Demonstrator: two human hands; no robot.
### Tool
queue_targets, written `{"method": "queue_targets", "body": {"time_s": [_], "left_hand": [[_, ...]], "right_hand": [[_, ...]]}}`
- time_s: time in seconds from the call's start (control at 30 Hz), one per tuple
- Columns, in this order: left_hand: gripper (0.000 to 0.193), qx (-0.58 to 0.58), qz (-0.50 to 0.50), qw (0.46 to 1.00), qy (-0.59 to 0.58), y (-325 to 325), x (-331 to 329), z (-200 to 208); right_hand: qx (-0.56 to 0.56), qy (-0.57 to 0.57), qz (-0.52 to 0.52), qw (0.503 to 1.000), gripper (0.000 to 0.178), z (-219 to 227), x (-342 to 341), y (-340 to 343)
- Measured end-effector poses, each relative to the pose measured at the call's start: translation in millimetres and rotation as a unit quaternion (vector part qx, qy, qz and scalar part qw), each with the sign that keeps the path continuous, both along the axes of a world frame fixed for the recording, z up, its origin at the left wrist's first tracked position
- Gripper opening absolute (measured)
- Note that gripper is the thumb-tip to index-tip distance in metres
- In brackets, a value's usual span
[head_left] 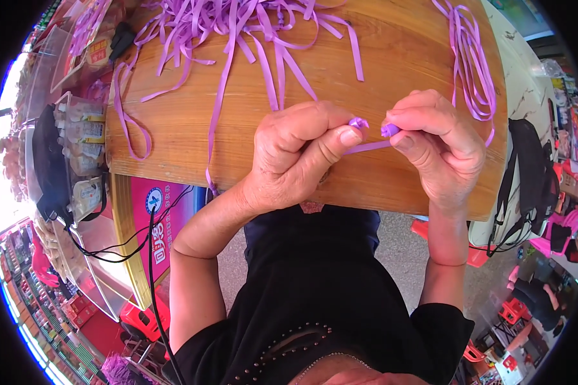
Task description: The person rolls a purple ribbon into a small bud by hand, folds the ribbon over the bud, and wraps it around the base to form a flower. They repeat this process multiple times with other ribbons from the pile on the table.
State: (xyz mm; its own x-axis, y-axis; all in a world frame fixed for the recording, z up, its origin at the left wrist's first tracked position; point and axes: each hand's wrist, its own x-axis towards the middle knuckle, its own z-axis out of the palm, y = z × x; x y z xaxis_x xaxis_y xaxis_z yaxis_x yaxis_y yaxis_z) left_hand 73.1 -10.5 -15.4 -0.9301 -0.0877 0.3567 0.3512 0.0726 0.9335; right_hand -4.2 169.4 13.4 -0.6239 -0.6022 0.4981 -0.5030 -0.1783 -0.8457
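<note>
Over the near part of the wooden table, my left hand (292,154) pinches a small folded purple ribbon (359,122) between thumb and forefinger. Facing it, a short gap away, my right hand (446,151) is closed on another small gathered bit of purple ribbon (390,130). Just below the fingertips a flat ribbon strand (370,147) runs between the two hands; whether it joins both bits is hidden by the fingers. Beyond my left hand lies a tangled heap of purple ribbons (225,19), its loose tails trailing toward me.
A looped bundle of ribbon (472,70) lies at the wooden table's (392,70) right side. Clear containers (87,147) and a black cable (152,256) are on the left. A black bag (526,173) rests at the right on a pale surface. Farther off, a person (538,298) is visible.
</note>
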Motion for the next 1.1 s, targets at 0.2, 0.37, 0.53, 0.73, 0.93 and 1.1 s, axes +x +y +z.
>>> {"method": "queue_targets", "body": {"time_s": [0.2, 0.37, 0.53, 0.73, 0.93, 1.1], "left_hand": [[0.008, -0.093, -0.001, 0.993, 0.067, 4, 0, -1], [0.009, -0.079, 0.004, 0.997, 0.019, 6, 3, -1], [0.010, -0.083, 0.006, 0.996, 0.036, 8, -1, -3], [0.011, -0.098, -0.013, 0.995, 0.028, 7, 1, -5], [0.010, -0.089, -0.041, 0.995, 0.030, 5, -1, -6], [0.009, -0.030, -0.070, 0.996, -0.050, 4, 0, -3]], "right_hand": [[-0.013, -0.021, 0.003, 1.000, 0.020, -4, 0, -3], [-0.003, -0.003, 0.006, 1.000, 0.018, -10, -4, 0], [0.015, 0.012, -0.008, 1.000, 0.017, -11, -2, 0], [0.031, 0.041, -0.024, 0.998, 0.016, -11, -4, 2], [0.033, 0.084, -0.020, 0.996, 0.018, -13, -7, 2], [0.048, 0.129, -0.014, 0.990, 0.019, -10, -7, 0]]}}
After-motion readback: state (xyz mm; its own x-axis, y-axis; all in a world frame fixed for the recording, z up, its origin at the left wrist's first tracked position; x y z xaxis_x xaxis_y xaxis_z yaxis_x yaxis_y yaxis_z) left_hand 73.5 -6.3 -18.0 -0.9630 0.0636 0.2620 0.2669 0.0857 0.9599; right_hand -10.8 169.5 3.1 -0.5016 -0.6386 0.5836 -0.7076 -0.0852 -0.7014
